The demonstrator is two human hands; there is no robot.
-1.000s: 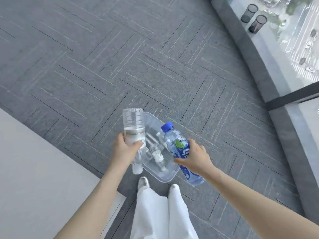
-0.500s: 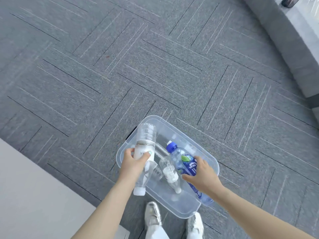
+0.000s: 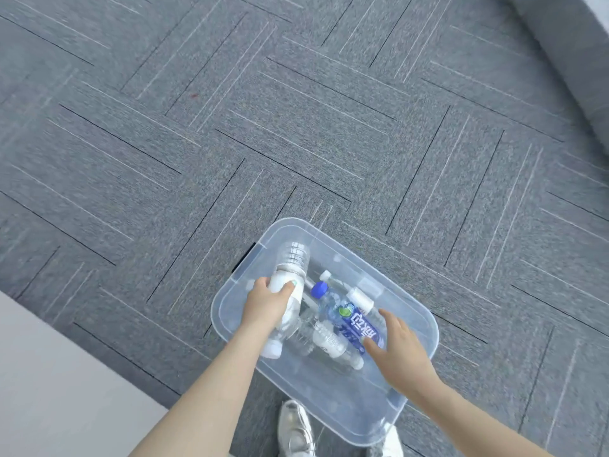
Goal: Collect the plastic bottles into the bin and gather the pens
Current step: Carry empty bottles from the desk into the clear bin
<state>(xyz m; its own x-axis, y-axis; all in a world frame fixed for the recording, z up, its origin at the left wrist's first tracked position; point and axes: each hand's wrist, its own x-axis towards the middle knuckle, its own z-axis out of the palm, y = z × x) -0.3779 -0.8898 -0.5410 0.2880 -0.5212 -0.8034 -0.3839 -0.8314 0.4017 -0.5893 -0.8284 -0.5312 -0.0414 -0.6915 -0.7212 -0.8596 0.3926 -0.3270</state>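
I count four or so plastic bottles in the clear bin [image 3: 418,328]: left hand [image 3: 263,308] grasps the clear bottle [image 3: 291,262], cap down, over the bin's left side; right hand [image 3: 400,346] with fingers released, touching the blue-label bottle [image 3: 349,319] lying inside. Two more clear ones beside it. Bin sits on grey carpet floor [image 3: 296,127]; two shoes [image 3: 295,427] just near it; pale surface [image 3: 66,390] left of it.
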